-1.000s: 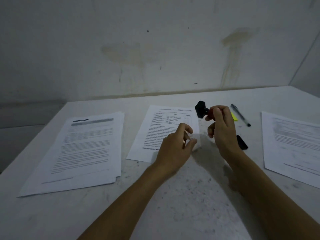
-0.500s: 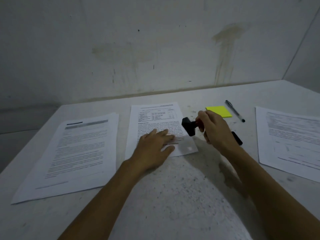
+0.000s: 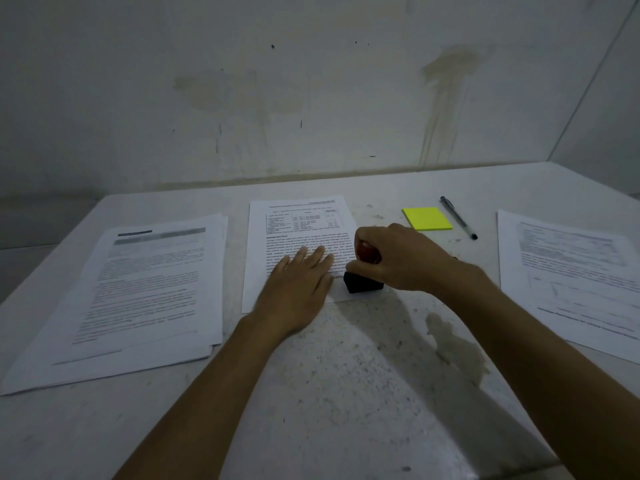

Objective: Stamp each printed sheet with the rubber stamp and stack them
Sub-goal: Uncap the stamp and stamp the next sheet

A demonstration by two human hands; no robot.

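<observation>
Leftmost, a stack of sheets (image 3: 138, 292) lies on the surface (image 3: 346, 393), probably already stamped. Midway, the left hand (image 3: 298, 289) lies open and flat on the middle sheet (image 3: 298, 223), while the right hand (image 3: 401, 258) grips the stamp (image 3: 362, 282), pressed onto its lower corner. Rightward, another pile (image 3: 575, 278) likely awaits stamping.

Under the right hand (image 3: 401, 258), the stamp (image 3: 363, 276) has a black base and a reddish handle. The sheet (image 3: 298, 220) beneath is white with black print. Beyond the hand lies a bright yellow notepad (image 3: 427, 218). The table (image 3: 346, 393) is grey-white, speckled dark.
</observation>
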